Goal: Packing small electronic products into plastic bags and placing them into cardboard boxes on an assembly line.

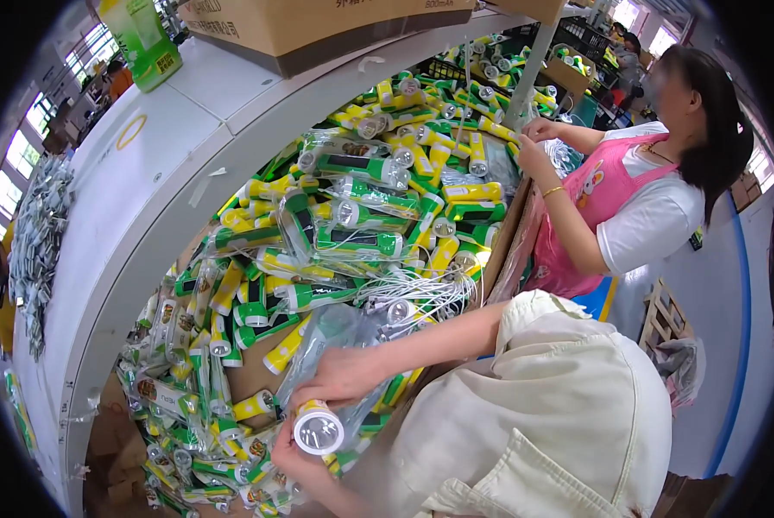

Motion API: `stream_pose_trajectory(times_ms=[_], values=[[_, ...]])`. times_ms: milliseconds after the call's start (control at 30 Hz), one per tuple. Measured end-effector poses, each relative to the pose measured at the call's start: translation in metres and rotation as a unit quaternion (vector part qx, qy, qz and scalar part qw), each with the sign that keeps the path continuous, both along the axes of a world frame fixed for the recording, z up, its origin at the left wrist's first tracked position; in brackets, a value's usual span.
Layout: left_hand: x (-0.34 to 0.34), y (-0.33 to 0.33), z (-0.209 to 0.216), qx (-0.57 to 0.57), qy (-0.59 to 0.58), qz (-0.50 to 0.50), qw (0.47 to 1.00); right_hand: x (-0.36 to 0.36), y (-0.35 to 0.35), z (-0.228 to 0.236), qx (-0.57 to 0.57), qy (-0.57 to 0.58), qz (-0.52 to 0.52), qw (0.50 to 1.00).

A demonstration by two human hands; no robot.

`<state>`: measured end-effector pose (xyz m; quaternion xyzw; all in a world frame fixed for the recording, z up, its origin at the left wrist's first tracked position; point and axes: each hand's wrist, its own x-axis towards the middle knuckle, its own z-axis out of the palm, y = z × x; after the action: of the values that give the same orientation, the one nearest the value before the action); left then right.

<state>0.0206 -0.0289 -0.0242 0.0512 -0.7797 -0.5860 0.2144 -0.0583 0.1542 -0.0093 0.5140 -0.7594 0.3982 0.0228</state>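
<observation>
"Down and left of the white cables, what's held?"
"A flashlight, clasped by the left hand; the right hand curls over it, its grip too hidden to tell."
"Risk?"
"Slack hands could drop it; the loose clear bag might snag it"

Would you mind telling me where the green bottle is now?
In the head view, the green bottle stands at the upper left, on the white shelf, just left of the large cardboard box.
</observation>
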Motion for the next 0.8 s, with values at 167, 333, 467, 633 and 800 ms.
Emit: stream_pose_trajectory(times_ms=[167, 333, 467, 633, 800], values=[[0.013, -0.013, 0.023, 0.008, -0.225, -0.007, 0.974, -0.002, 0.0, -0.004, 0.107, 0.069, -0.015, 0.992], [0.018, -0.011, 0.016, -0.05, -0.225, 0.026, 0.973, 0.003, -0.002, -0.037, 0.361, 0.122, -0.085, 0.921], [0.021, 0.011, -0.006, -0.211, -0.152, 0.026, 0.965, 0.025, -0.008, -0.016, 0.531, 0.212, -0.031, 0.82], [0.021, 0.032, 0.012, -0.067, -0.155, 0.054, 0.984, 0.036, -0.007, -0.034, 0.541, 0.244, -0.099, 0.799], [0.009, 0.01, -0.004, 0.023, -0.244, 0.042, 0.969, -0.007, 0.043, -0.013, 0.218, -0.001, -0.129, 0.967]])
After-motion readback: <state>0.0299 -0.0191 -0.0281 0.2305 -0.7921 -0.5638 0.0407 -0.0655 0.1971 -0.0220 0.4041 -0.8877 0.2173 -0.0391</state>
